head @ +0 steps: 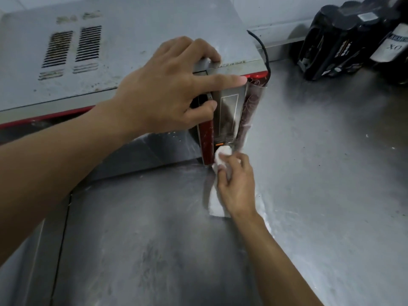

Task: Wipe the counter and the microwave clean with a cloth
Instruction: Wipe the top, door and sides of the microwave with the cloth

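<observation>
The microwave [123, 47] stood at the back left of the steel counter [320, 173], its grey top spotted with grime around the vent slots [72, 46]. The left hand [167, 89] lay spread over its front right top corner, fingers draped across the edge and thumb against the control panel [229, 113], clasping nothing. The right hand [234, 186] was closed around a white cloth [220, 160], pressing its bunched end against the panel's bottom edge. Dark bottles [353, 36] stood at the counter's back right corner.

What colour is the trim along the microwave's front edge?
Red, seen in the head view on the grey metal microwave's trim.
</observation>
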Demonstrator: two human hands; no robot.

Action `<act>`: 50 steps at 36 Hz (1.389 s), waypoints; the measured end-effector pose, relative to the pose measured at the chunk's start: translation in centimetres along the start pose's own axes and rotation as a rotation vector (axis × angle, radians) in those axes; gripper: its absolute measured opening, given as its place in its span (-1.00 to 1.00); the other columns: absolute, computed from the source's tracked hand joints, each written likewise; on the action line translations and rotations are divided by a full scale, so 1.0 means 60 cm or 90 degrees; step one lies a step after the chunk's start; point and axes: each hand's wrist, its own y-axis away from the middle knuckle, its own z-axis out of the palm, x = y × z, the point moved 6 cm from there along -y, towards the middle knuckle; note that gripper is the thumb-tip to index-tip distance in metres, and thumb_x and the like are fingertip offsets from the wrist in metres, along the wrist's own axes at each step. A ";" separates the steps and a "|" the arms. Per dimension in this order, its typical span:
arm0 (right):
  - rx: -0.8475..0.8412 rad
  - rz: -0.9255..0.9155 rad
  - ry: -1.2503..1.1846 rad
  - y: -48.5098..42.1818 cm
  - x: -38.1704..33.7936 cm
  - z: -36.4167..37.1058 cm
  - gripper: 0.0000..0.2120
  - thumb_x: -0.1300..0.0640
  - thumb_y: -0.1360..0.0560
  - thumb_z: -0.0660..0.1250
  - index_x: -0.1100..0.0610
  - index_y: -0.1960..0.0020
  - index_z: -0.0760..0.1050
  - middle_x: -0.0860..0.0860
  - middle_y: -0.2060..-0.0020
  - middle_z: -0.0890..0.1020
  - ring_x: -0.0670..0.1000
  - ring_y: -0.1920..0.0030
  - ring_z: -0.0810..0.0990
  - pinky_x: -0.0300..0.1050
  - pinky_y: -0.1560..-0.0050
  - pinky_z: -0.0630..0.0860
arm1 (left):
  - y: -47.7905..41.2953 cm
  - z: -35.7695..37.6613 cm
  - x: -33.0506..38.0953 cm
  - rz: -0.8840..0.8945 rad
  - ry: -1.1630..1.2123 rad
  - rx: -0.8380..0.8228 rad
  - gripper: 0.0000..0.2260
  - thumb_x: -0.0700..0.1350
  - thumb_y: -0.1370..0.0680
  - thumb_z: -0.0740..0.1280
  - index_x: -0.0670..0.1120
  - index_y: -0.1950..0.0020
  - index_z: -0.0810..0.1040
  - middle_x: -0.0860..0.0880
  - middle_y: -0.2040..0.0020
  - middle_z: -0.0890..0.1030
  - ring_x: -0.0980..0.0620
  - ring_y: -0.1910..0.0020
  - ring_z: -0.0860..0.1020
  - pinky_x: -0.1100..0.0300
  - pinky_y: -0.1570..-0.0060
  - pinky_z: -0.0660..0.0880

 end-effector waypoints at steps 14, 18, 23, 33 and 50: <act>0.075 -0.031 0.111 -0.027 -0.041 -0.041 -0.71 0.14 -0.62 0.29 -0.04 -0.31 0.57 0.06 -0.35 0.45 0.17 -0.19 0.43 -0.08 0.03 0.49 | 0.003 -0.001 0.000 0.009 -0.003 0.018 -0.54 0.11 -0.67 0.14 0.13 -0.58 0.40 -0.22 -0.38 0.44 -0.24 -0.32 0.41 -0.10 -0.40 0.27; 0.001 -0.033 0.234 -0.013 -0.022 -0.026 -0.68 0.07 -0.63 0.20 -0.08 -0.34 0.53 0.08 -0.39 0.44 0.22 -0.13 0.42 0.05 0.17 0.55 | 0.003 -0.003 0.000 0.001 0.003 0.018 -0.53 0.12 -0.66 0.13 0.14 -0.58 0.39 -0.21 -0.37 0.45 -0.24 -0.32 0.41 -0.11 -0.41 0.26; -0.009 0.016 0.187 0.019 0.013 -0.030 -0.71 0.16 -0.61 0.26 -0.05 -0.28 0.57 0.04 -0.30 0.47 0.20 -0.12 0.44 0.03 0.14 0.55 | 0.002 -0.001 0.001 -0.002 0.007 0.005 -0.53 0.14 -0.66 0.13 0.16 -0.58 0.38 -0.20 -0.38 0.43 -0.23 -0.34 0.40 -0.13 -0.41 0.26; -0.014 -0.073 0.258 -0.022 -0.052 -0.011 -0.67 0.07 -0.59 0.20 -0.01 -0.31 0.55 0.10 -0.40 0.44 0.24 -0.14 0.44 0.08 0.28 0.61 | 0.003 0.000 -0.001 -0.004 0.013 0.008 -0.53 0.14 -0.67 0.11 0.17 -0.59 0.37 -0.19 -0.38 0.44 -0.21 -0.33 0.41 -0.09 -0.41 0.27; -0.092 -0.181 0.329 -0.005 -0.035 -0.017 -0.61 0.14 -0.51 0.22 0.04 -0.32 0.54 0.15 -0.39 0.45 0.28 -0.24 0.43 0.16 0.05 0.59 | 0.004 -0.004 0.000 -0.009 0.019 0.016 -0.53 0.13 -0.66 0.11 0.18 -0.58 0.39 -0.18 -0.35 0.45 -0.19 -0.29 0.42 -0.07 -0.41 0.27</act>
